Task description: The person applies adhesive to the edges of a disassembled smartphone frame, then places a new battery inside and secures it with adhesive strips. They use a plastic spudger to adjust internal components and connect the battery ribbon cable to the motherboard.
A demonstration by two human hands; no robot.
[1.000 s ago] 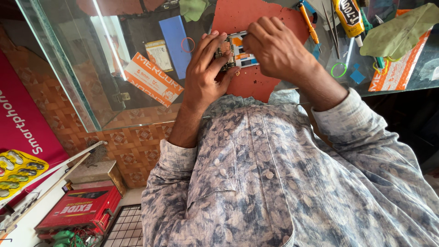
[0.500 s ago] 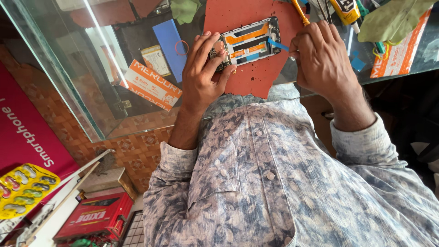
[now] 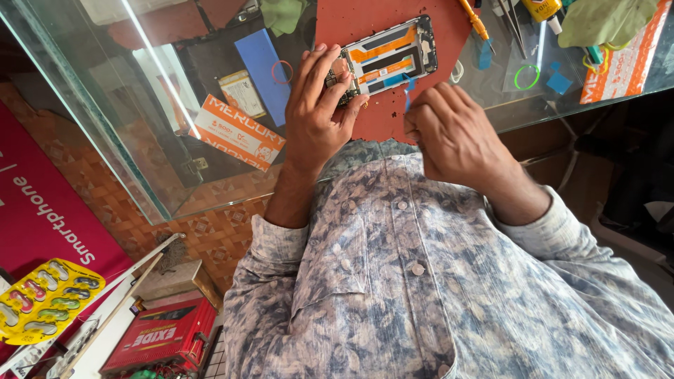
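Opened phone [image 3: 390,56] in left hand [image 3: 319,105] grip, fingers across its end.

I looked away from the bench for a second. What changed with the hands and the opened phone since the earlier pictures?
The right hand came off the opened phone and drew back toward the body, now pinching a small blue strip. The phone, first hidden under both hands, lies exposed on the red mat. The left hand stayed gripping the phone's left end.

Orange-striped phone frame [image 3: 387,56], red mat [image 3: 379,21], blue-floral shirt [image 3: 421,281]
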